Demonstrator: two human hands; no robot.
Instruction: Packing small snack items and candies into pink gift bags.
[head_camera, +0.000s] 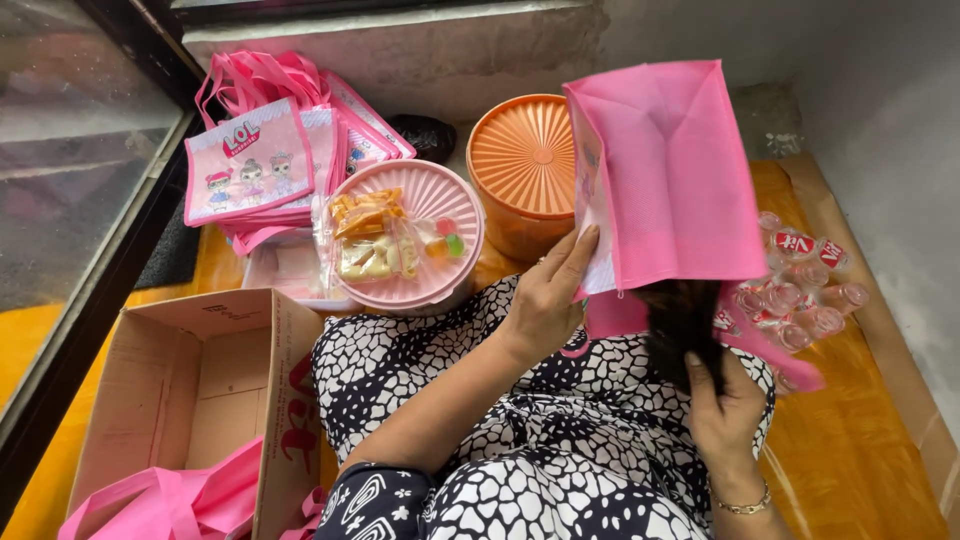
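While the left hand (548, 300) pinches the pink bag (665, 170) upright above the lap, the right hand (722, 405) grips something dark beneath it; snack packets (372, 240) left of both hands remain unpacked.

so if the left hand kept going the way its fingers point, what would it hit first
The left hand already touches the pink bag at its lower edge. Its fingers point up and away, so beyond the bag it would probably meet the orange tub, though depth is hard to judge.

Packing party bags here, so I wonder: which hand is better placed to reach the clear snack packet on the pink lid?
Left hand: it holds the pink fabric bag's edge right beside the packet; the right hand is farther away.
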